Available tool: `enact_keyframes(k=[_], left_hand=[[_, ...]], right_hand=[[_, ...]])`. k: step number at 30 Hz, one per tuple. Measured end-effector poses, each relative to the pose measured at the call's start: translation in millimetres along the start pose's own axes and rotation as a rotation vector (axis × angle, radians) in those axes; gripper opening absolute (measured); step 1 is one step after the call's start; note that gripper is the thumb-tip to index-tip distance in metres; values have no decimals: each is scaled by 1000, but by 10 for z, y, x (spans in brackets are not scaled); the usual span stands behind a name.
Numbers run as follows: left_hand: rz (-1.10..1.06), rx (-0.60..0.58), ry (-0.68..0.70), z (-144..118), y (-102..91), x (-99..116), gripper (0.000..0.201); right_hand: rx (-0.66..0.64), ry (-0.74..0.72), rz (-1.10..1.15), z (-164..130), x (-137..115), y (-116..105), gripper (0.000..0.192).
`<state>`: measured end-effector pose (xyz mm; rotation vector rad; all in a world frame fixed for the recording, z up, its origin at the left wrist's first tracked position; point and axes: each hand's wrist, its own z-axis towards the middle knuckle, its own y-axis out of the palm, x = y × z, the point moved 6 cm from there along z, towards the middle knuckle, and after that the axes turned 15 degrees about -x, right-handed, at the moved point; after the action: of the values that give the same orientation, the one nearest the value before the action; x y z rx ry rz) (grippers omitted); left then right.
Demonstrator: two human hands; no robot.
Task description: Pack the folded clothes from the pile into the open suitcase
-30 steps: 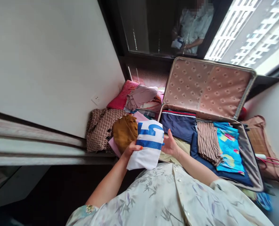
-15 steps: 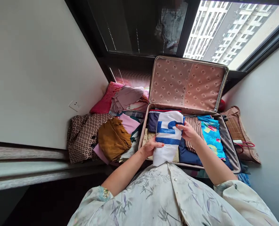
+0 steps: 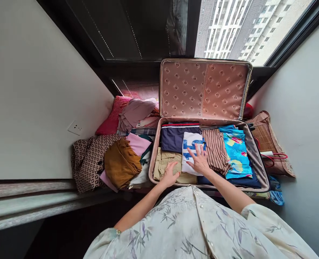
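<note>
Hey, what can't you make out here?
All in the head view:
White cloth: partly hidden by the right hand.
Khaki clothes: partly hidden by the left hand.
Lower navy cloth: partly covered by the striped cloth and floral cloth.
Dark window: cut off by the top edge.

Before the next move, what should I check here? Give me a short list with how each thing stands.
1. Suitcase lid raised: ok.
2. White-and-blue garment inside the suitcase: ok.
3. Right hand spread over that garment, not gripping: ok.
4. Left hand not gripping, at the khaki garment: ok.
5. White-and-blue garment smooth beneath the right hand: cannot tell; partly covered.
6. All clothes inside: not ok; a mustard cloth lies outside, left of the suitcase.
</note>
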<state>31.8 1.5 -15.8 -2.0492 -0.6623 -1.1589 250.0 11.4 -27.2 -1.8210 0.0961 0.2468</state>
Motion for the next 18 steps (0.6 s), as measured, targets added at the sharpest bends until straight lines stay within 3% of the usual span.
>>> enact_keyframes(k=[2,5,8,11,13,16,18], left_hand=[[50,45,-15,-126,-113,-50,53],[87,153,9,-272,-391,-84,48],[86,308,17,-410,-791,-154,41],[79,503,-17,-588,-1311,-307,36],[90,673,-121,-760,-1718,-483,34],[102,944,-469,-1106,-2286,-862,38],[42,987,-666,-1264,-2526,-1130,47]], right_hand=[[-48,-45,-77,106,-145,98,79],[-82,-28,-109,392,-129,130,86],[-147,-30,-117,697,-2,193,92],[-275,-19,-119,901,120,386,88],[-321,7,-124,969,177,519,86],[-339,40,-145,1014,217,648,86],[-357,59,-164,1027,229,692,86]])
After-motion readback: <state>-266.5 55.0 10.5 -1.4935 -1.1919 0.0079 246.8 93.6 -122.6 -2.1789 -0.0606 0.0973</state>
